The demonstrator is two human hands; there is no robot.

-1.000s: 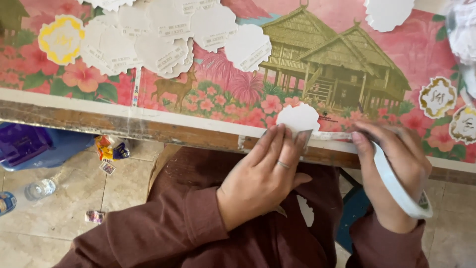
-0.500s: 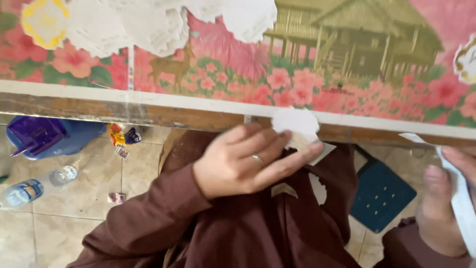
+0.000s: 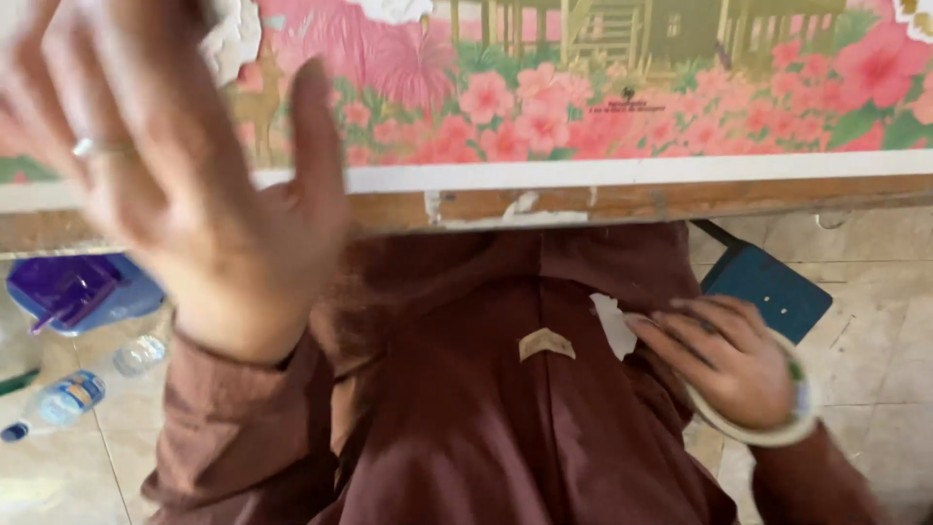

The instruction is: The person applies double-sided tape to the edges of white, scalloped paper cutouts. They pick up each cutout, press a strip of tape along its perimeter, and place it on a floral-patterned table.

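My left hand (image 3: 185, 185) is raised close to the camera, blurred, with its fingers spread and a ring on one finger; it holds nothing. It hangs in front of the table's wooden edge (image 3: 603, 204). My right hand (image 3: 724, 360) rests low on my brown-clothed lap, curled around a white tape roll (image 3: 777, 433). Its fingertips touch a small white paper scrap (image 3: 612, 326) lying on the brown cloth.
A pink flowered cloth with a house picture (image 3: 622, 87) covers the table. A blue stool (image 3: 768, 287) stands on the tiled floor at the right. At the left on the floor are a purple-blue container (image 3: 73, 292) and two plastic bottles (image 3: 63, 399).
My left hand has left the table edge and risen toward the camera, open. The white paper shape it pressed there is gone from view. My right hand dropped to my lap.
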